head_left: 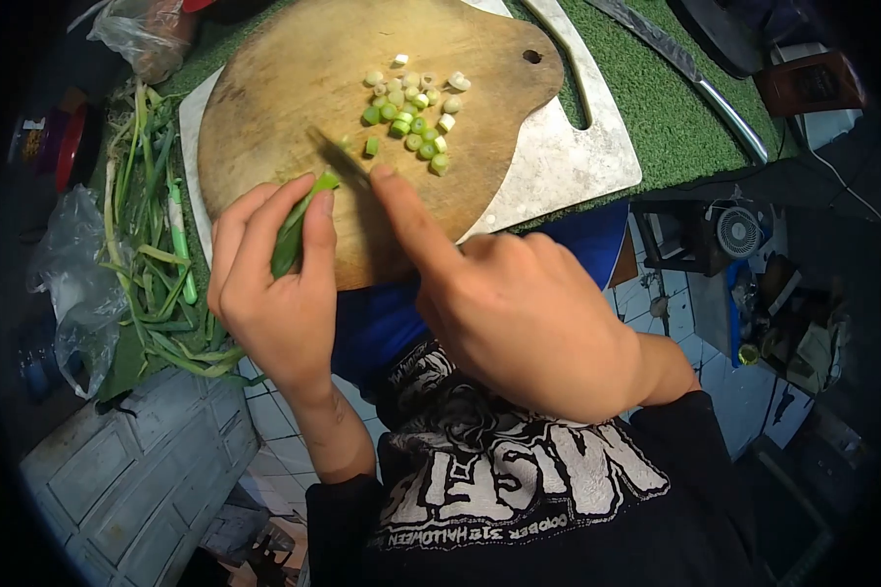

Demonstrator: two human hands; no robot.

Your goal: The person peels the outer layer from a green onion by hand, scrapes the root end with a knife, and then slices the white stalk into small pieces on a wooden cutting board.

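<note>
My left hand (274,259) pinches a green onion (290,240) at the lower left of the round wooden cutting board (294,78). Wrapped round a knife, my right hand (509,303) has its index finger stretched along the back of the blade. The knife's blade (335,152) points up and left, close to the cut end of the green onion; its handle is hidden in my palm. Several chopped green onion pieces (416,117) lie scattered on the board above my hands.
Beneath the wooden board is a white cutting board (578,161) on a green mat (695,132). Loose green onions (152,225) lie at the left beside a clear plastic bag (78,284). Another knife (690,73) rests at the upper right. A small fan (740,232) stands lower right.
</note>
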